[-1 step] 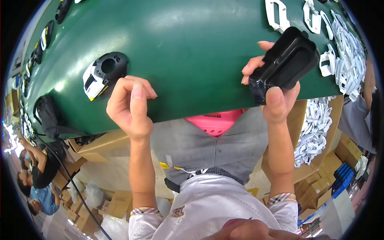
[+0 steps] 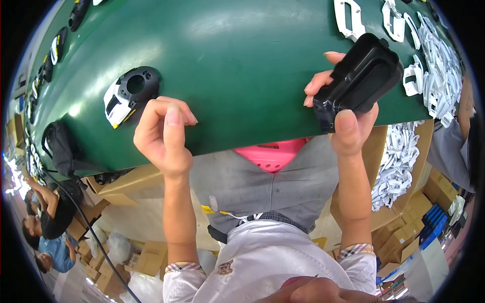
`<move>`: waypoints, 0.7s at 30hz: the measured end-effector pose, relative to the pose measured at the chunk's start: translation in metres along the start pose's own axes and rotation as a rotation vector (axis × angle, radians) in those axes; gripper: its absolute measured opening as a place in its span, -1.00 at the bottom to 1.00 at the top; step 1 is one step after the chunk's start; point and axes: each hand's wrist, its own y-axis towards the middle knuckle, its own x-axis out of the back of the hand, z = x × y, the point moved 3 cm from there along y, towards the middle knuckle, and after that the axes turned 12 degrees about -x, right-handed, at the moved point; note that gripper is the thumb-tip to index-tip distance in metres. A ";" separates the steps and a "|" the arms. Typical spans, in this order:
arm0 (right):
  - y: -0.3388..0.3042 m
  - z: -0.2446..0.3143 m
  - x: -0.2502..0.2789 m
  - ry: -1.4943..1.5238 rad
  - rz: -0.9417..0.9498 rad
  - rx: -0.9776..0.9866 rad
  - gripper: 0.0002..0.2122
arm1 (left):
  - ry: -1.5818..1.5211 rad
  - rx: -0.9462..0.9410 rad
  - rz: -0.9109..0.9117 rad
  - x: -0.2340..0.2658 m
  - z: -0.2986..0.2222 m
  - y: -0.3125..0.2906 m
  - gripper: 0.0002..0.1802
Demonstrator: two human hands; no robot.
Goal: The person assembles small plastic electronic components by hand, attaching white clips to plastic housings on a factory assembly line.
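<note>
My right hand (image 2: 348,113) grips a glossy black plastic housing (image 2: 359,76), elongated with a rounded recess. Its thumb lies on the near side and its fingers reach round the left side; the housing is tilted above the green table. My left hand (image 2: 165,134) is raised at the table's front edge, its fingers curled in and the thumb against them, with nothing visible in it. Just beyond that hand lies a black and white plastic shell (image 2: 134,91) with a round hole and yellow trim; my knuckles come close to it.
White plastic frames (image 2: 349,20) lie at the far right of the green table (image 2: 237,65), beside a heap of them (image 2: 440,70). A cardboard box (image 2: 378,156) below holds more white parts (image 2: 396,166). A black bag (image 2: 61,146) sits at the left edge. Other people (image 2: 50,217) work at left.
</note>
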 end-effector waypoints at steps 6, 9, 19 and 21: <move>0.003 -0.006 0.006 0.151 0.117 0.106 -0.40 | 0.096 0.001 0.026 -0.002 -0.005 0.003 -0.74; 0.001 -0.004 0.005 0.146 0.147 0.084 -0.38 | 0.077 0.014 0.024 -0.003 -0.004 0.001 -0.74; 0.002 0.000 0.000 0.094 0.060 0.048 -0.25 | 0.099 0.020 0.028 -0.002 -0.006 0.003 -0.74; 0.002 -0.002 -0.001 -0.005 -0.004 -0.012 -0.10 | 0.102 0.027 0.028 -0.003 -0.005 0.004 -0.74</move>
